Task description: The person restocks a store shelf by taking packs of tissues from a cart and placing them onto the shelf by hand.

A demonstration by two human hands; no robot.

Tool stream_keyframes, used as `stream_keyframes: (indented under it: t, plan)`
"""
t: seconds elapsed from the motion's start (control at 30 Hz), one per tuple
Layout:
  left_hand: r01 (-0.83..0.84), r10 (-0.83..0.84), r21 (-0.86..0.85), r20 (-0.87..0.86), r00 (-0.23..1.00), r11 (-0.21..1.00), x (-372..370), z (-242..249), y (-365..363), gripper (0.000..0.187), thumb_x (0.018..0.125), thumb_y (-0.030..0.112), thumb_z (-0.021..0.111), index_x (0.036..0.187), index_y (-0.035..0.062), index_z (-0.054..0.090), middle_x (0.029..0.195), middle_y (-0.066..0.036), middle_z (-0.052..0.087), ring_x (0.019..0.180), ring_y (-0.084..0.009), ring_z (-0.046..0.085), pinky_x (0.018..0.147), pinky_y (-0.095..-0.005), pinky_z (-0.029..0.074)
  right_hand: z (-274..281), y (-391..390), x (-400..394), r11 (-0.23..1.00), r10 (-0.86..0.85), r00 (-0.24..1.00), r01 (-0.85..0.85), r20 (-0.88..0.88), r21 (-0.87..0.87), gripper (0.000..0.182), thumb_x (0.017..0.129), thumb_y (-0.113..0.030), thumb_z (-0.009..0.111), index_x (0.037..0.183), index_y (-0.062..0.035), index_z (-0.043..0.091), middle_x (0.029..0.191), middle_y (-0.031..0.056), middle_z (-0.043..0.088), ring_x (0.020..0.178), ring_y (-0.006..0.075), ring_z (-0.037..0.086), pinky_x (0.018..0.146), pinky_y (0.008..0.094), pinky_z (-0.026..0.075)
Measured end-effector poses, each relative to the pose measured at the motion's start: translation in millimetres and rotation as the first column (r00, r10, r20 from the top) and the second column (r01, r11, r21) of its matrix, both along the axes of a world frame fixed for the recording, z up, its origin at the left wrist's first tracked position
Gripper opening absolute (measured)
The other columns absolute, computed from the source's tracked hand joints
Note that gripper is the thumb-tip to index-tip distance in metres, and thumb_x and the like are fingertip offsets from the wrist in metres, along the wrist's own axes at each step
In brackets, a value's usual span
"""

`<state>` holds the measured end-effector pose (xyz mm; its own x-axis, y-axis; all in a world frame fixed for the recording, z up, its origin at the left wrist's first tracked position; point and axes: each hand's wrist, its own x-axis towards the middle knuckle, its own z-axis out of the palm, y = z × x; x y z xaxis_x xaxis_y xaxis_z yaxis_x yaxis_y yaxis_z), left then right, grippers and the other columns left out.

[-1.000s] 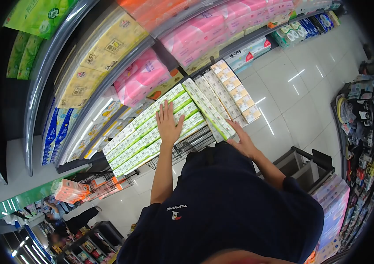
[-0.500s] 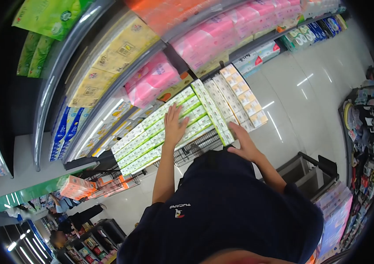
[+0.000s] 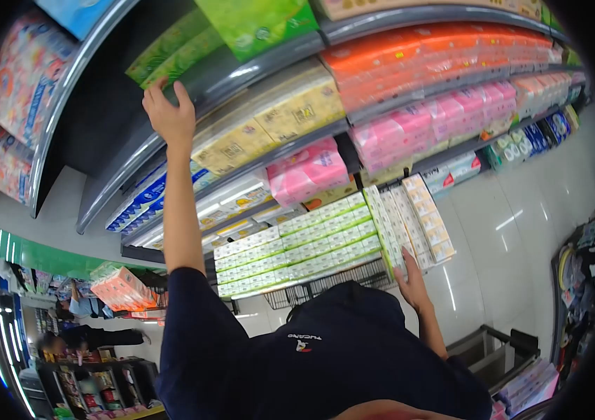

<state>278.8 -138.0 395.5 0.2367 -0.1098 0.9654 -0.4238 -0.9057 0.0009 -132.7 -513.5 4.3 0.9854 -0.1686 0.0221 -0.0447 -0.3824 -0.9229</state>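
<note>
- Small packs (image 3: 315,241) lie in rows before the person (image 3: 353,343) — over a wire rack (image 3: 304,295).
- Boxes (image 3: 429,220) stand at the rows' right end.
- Behind the rows, shelves (image 3: 269,59) hold larger packs (image 3: 392,133).
- A bin (image 3: 504,334) stands on the floor (image 3: 476,269) — to the person's right.
- Bundles (image 3: 122,288) lie left of the rows, well apart.

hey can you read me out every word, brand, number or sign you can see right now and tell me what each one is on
"TUCANO": on the chest of the navy shirt, above a small bird logo.
Too small or blurred to read: the print on the yellow packs, pink packs, orange-red packs, green packs and green-and-white packs.
I can't make out any numbers or signs.
</note>
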Motion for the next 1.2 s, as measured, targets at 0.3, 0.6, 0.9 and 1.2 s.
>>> stream_keyframes:
  t: [0.3,0.6,0.9,1.2]
  plan:
    - [-0.418,0.45,0.167,-0.325,0.832,0.893,147,57,135,0.083,0.092,0.041,0.069,0.163,0.0134,0.034,0.171,-0.013,0.035,0.153,-0.037,0.039,0.122,-0.0562,0.036,20,32,-9,0.93,-0.367,0.93,0.366,-0.013,-0.022,0.048,0.115,-0.022,0.041,0.157,0.0014,0.045,0.152,0.0236,0.053,0.127,0.0361,0.058,0.111,0.0437,0.045]
    - [-0.475,0.489,0.135,-0.365,0.792,0.87,142,70,136,0.084,0.09,0.058,0.072,0.159,0.0168,0.045,0.148,-0.021,0.05,0.136,-0.0423,0.051,0.109,-0.0579,0.043,26,57,-18,0.849,-0.515,0.852,0.522,0.09,-0.084,0.043,0.117,-0.022,0.038,0.152,0.0004,0.049,0.133,0.0258,0.059,0.126,0.0374,0.059,0.109,0.0442,0.045]
    - [-0.155,0.18,0.111,-0.263,0.948,0.982,178,77,164,0.07,0.083,0.043,0.086,0.139,0.0122,0.057,0.139,-0.016,0.059,0.134,-0.0381,0.053,0.105,-0.055,0.046,35,71,-10,0.799,-0.566,0.815,0.579,0.124,-0.162,0.044,0.117,-0.024,0.039,0.151,0.0016,0.049,0.133,0.0276,0.059,0.126,0.0383,0.06,0.106,0.045,0.049]
    - [-0.324,0.321,0.21,0.049,0.946,0.923,72,84,170,0.053,0.073,0.028,0.091,0.121,0.013,0.072,0.119,-0.007,0.062,0.114,-0.0303,0.063,0.092,-0.0475,0.051,44,62,-14,0.773,-0.605,0.79,0.612,0.099,-0.164,0.043,0.114,-0.019,0.046,0.151,0.0024,0.049,0.135,0.0276,0.058,0.115,0.0376,0.064,0.101,0.0449,0.052]
